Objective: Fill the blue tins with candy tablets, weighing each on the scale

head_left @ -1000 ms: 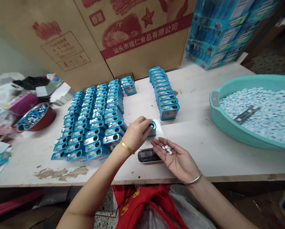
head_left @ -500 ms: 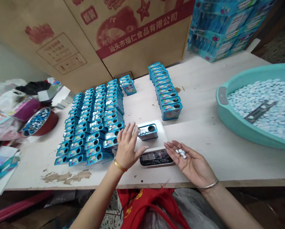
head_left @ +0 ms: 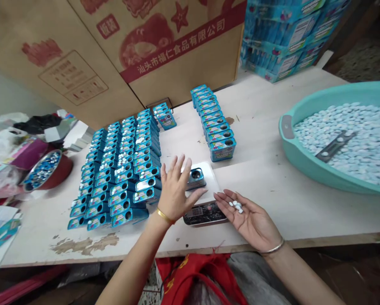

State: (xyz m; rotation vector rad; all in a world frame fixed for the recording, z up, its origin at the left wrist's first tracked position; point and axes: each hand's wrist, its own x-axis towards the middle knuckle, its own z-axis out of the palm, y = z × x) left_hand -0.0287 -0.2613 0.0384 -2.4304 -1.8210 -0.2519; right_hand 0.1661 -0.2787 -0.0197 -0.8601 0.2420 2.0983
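My left hand (head_left: 174, 190) is open, fingers spread, hovering at the left side of a blue tin (head_left: 196, 183). The tin stands on the white platform of a digital scale (head_left: 213, 180), its round dark opening showing at the right end; my hand hides its left part. Palm up and cupped, my right hand (head_left: 253, 224) holds several small pale candies (head_left: 236, 206). Its fingertips are near the right end of the scale's black display panel (head_left: 204, 214). The digits on that panel are too blurred to read for certain.
Rows of blue tins (head_left: 123, 198), several with candies on top, stand at left. Another row of tins (head_left: 222, 149) stands behind the scale. A turquoise basin (head_left: 304, 156) of candies holds a grey tool (head_left: 335, 146). A cardboard box (head_left: 91, 55) and wrapped packs (head_left: 279, 46) stand behind.
My left hand has shifted right over the tin and now covers the candies that showed on its top. My right hand still cups its candies. The whole view has moved slightly.
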